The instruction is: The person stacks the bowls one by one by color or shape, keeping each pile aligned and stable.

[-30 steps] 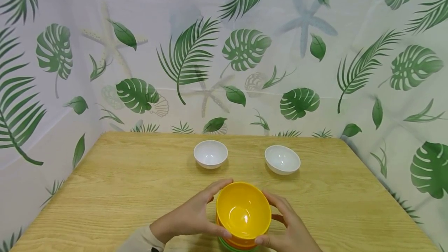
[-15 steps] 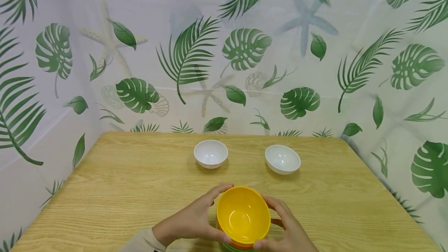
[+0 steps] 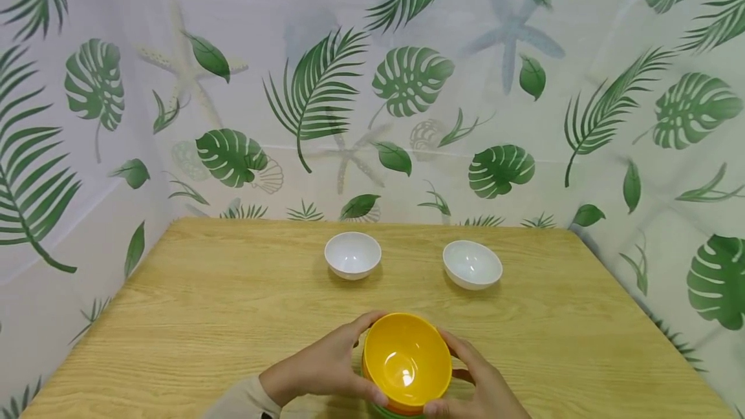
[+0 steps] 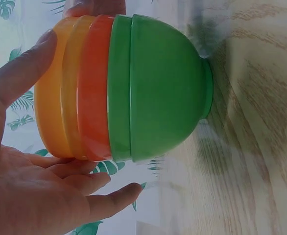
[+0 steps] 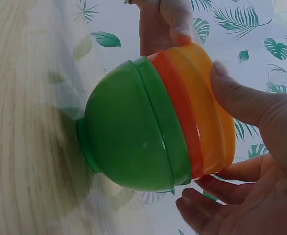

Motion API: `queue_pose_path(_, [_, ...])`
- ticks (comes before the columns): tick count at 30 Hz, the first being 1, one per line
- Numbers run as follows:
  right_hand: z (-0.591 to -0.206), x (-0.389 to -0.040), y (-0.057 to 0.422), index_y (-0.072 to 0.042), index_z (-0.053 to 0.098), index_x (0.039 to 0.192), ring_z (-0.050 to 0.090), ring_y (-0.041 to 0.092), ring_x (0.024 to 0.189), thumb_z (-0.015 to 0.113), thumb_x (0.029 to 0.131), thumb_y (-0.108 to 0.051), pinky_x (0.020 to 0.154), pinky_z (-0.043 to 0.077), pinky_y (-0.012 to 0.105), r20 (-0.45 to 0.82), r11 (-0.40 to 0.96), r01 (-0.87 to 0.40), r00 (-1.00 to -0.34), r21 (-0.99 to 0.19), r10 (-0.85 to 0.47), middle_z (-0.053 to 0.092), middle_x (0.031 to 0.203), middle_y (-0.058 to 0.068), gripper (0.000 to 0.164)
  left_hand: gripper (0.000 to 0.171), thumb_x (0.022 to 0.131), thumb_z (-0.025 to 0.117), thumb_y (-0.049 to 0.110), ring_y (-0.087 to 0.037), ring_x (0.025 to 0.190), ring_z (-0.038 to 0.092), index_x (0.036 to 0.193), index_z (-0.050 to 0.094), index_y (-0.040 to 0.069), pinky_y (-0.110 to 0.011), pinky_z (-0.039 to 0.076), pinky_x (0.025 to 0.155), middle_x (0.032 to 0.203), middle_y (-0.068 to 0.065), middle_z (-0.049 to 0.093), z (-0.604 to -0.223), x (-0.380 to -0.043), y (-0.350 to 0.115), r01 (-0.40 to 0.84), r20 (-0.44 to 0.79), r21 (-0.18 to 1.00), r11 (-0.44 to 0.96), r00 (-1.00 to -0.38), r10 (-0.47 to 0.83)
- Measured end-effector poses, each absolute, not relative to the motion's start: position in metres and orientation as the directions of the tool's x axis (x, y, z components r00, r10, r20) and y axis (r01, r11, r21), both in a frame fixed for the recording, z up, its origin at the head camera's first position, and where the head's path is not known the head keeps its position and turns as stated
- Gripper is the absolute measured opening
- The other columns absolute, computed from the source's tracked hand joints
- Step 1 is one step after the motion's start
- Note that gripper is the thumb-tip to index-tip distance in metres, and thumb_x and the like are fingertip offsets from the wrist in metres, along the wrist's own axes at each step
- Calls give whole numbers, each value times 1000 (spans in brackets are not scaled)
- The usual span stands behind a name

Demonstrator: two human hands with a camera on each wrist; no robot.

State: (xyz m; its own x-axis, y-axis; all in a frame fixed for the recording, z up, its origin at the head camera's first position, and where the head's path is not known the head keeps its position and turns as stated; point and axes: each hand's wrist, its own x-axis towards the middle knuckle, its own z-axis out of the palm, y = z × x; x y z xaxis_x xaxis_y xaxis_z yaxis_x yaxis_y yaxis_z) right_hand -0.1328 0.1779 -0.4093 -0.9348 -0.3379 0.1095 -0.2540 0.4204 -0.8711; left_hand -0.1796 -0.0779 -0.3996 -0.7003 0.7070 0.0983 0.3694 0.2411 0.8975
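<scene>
Nested bowls stand in a stack close to the person. On top is a yellow bowl [image 3: 407, 355], its glossy inside facing the head camera. Below its rim, an orange-red bowl [image 4: 93, 88] shows as a narrow band in the left wrist view. At the bottom a green bowl [image 5: 126, 132] rests its foot on the table. My left hand [image 3: 328, 362] grips the yellow bowl from the left, thumb near the rim and fingers on the far side. From the right, my right hand [image 3: 480, 377] holds the same bowl between thumb and fingers.
Two white bowls, a left one [image 3: 352, 256] and a right one [image 3: 472, 265], sit apart near the back of the wooden table [image 3: 221, 290]. Behind and at both sides hangs a leaf-patterned cloth [image 3: 431, 167].
Held in both hands, the yellow bowl has come slightly down and nearer the person, over the stack. Less of the orange-red and green bowls shows beneath it. The white bowls have stayed put.
</scene>
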Motion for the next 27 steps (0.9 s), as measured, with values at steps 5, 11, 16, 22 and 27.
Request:
queue_pose_path(5, [-406, -133, 179, -2, 37, 139, 47, 24, 112, 77, 75, -26, 83, 48, 30, 97, 437, -252, -933, -864, -346, 44, 133, 13, 79, 99, 69, 78, 43, -15, 129, 31, 145, 26, 8, -53, 27, 102, 141, 4, 37, -396, -180, -76, 363, 80, 893, 267, -711, 699])
queue_pose_path(11, [-402, -133, 178, -2, 35, 140, 44, 32, 113, 76, 76, -28, 84, 47, 29, 46, 454, -210, -937, -866, -346, 43, 134, 14, 80, 97, 70, 78, 41, -16, 130, 30, 146, 26, 10, -55, 29, 100, 142, 4, 37, -396, -179, -77, 364, 84, 895, 257, -704, 705])
queue_pose_path(16, [-399, -133, 178, -2, 33, 141, 43, 34, 115, 75, 76, -31, 85, 48, 38, 3, 480, -179, -939, -859, -344, 41, 135, 16, 83, 101, 71, 76, 46, -14, 126, 34, 148, 22, 8, -48, 35, 98, 142, 3, 37, -396, -178, -78, 356, 67, 896, 267, -700, 711])
queue_pose_path(22, [-397, -133, 177, -2, 31, 143, 42, 34, 116, 75, 76, -35, 85, 47, 41, -38, 506, -144, -942, -850, -332, 40, 136, 17, 86, 105, 71, 74, 49, -14, 126, 35, 148, 19, 5, -41, 37, 98, 144, -2, 35, -396, -177, -79, 338, 49, 900, 274, -705, 708])
queue_pose_path(27, [-398, -133, 177, 1, 25, 144, 40, 35, 117, 74, 77, -33, 86, 47, 41, -40, 499, -154, -934, -853, -356, 35, 138, 20, 90, 105, 70, 74, 50, -18, 130, 30, 148, 19, 6, -39, 38, 97, 148, -6, 28, -397, -177, -78, 356, 74, 896, 266, -709, 701])
